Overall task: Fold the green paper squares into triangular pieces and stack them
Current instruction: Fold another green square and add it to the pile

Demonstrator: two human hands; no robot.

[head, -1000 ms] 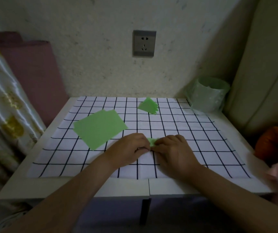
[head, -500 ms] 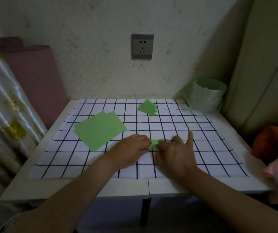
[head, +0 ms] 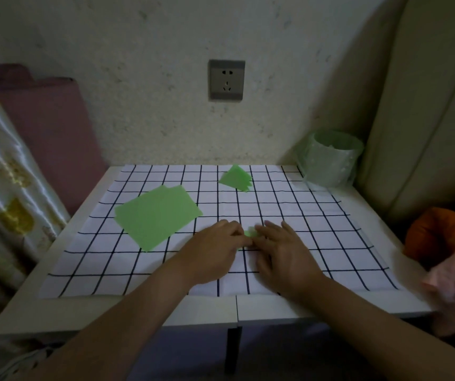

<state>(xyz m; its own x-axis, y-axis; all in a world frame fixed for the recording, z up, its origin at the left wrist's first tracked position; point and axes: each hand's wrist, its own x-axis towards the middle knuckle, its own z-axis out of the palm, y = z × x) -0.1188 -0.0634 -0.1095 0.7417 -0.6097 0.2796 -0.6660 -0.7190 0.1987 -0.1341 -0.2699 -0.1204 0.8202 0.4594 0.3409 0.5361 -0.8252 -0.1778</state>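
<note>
1. Head view: the left hand (head: 215, 251) rests knuckles up on the checked cloth (head: 317, 215). Its fingers are curled and its fingertips pinch the left edge of a small green piece (head: 249, 232).
2. The right hand (head: 284, 251) lies just beside it, fingers straight and close together, pressing flat on the right part of the same piece. Half a second ago its index finger stood raised; now it is down with the others.
3. Only a sliver of the piece shows between the two hands, touching both, near the middle of the cloth. The rest is hidden under the fingers, so its shape cannot be told.
4. A loose pile of green squares (head: 157, 215) lies left of the left hand, near it but apart, where it was before.
5. The triangle stack (head: 236, 176) sits by the cloth's far edge, well apart from both hands, unmoved.
6. The cloth covers a white tabletop (head: 138, 309). A pale green bin (head: 330, 158) stands at the far right corner, below a wall socket (head: 226, 79).
</note>
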